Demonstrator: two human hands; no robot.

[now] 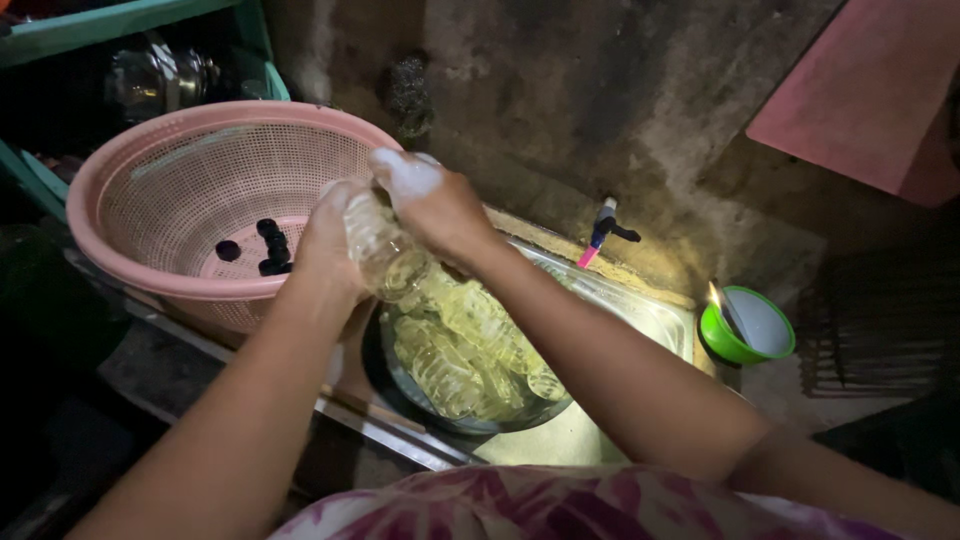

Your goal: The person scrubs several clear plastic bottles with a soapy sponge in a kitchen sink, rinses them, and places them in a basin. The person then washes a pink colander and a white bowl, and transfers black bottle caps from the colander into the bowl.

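Note:
Both my hands hold a clear glass (372,237) above a dark round basin (470,425) in a steel sink (660,315). My left hand (328,250) grips the glass from the left side. My right hand (430,205), covered with white soap foam, closes over its top. The basin holds several more clear glasses (460,345) lying in yellowish water.
A pink perforated basket (150,190) with several small dark round objects (265,245) sits left of the sink. A blue and pink tap (603,228) sticks out of the rough wall. A green bowl (748,325) stands at the right. Green shelving (90,25) is at the top left.

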